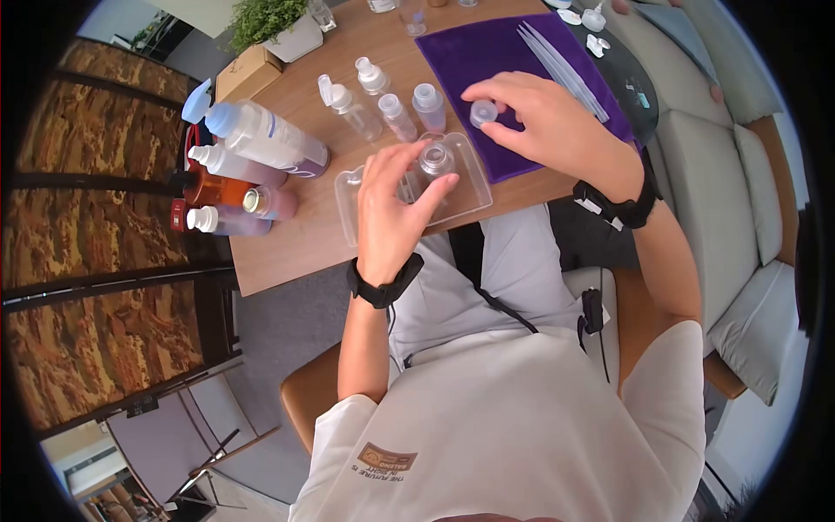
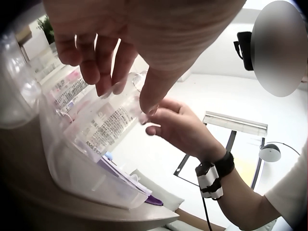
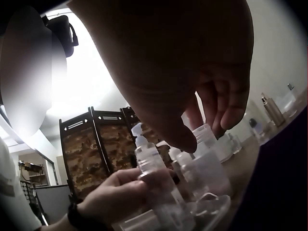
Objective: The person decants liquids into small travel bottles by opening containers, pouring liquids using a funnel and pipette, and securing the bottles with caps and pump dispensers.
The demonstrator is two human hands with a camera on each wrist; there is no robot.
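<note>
The left hand (image 1: 387,204) has its thumb and fingers round a clear bottle (image 1: 437,160), which stands upright with its neck uncovered over a clear plastic tray (image 1: 477,178). Printed text shows on this bottle (image 2: 108,127) in the left wrist view, under the left hand's fingers (image 2: 98,57). To the right, over the edge of a purple cloth (image 1: 517,161), the right hand (image 1: 557,130) pinches a small translucent cap (image 1: 484,111) between thumb and index finger, apart from the bottle. The right wrist view shows the left hand (image 3: 118,195) beside the bottle; the cap is not clearly visible there.
Behind the tray stand small bottles: a flip-top one (image 1: 352,113), a pump one (image 1: 372,76) and two uncapped ones (image 1: 397,120). Larger bottles (image 1: 274,139) are at the left, near a box (image 1: 248,73) and a plant (image 1: 261,24). Clear strips (image 1: 565,74) lie on the cloth.
</note>
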